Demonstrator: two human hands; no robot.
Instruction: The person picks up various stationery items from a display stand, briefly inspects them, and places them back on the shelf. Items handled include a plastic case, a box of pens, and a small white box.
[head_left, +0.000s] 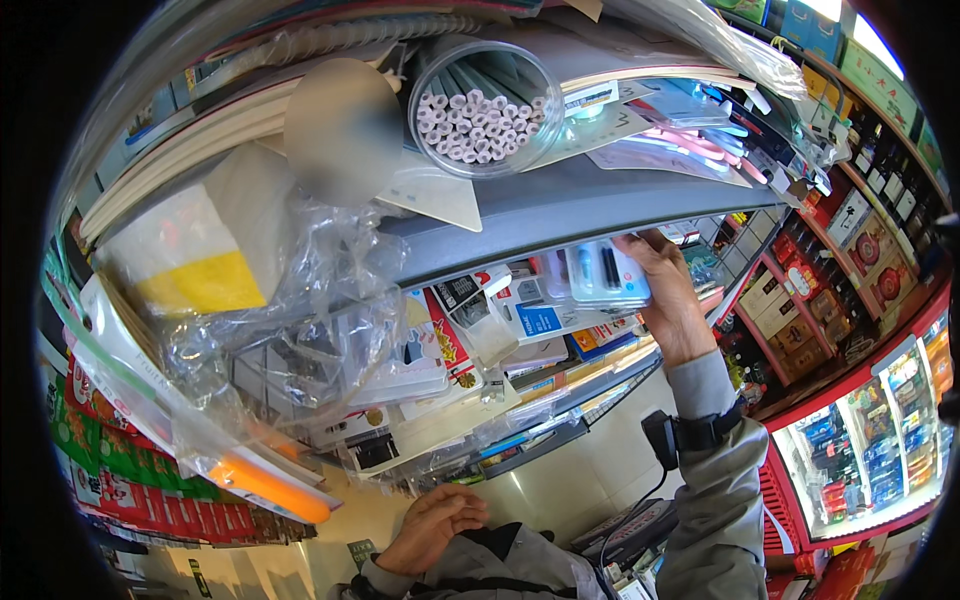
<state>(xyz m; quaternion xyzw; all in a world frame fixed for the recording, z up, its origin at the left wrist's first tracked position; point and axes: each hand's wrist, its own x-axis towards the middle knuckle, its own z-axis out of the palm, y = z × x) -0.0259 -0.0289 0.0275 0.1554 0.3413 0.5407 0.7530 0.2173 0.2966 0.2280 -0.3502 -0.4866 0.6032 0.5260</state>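
Note:
My right hand (667, 292) reaches under the upper grey shelf (525, 210) and grips the right side of a clear plastic pack (606, 274). Light blue and dark items show through its front. Behind it, partly covered, sits a similar pack with a purple tint (553, 274). Below and left of the pack, small boxes and cards crowd the lower shelf, among them a blue-and-white box (538, 319). My left hand (442, 525) hangs low in front of my body, its fingers loosely bent, holding nothing.
A clear tub of hexagonal pencils (480, 124) lies on the upper shelf, near pink and blue items (697, 142). Crumpled clear plastic wrap (300, 322) hangs over the left side. Right stand a red-framed drinks cooler (862, 442) and shelved bottles (885, 172). Tiled floor (607, 427) shows below.

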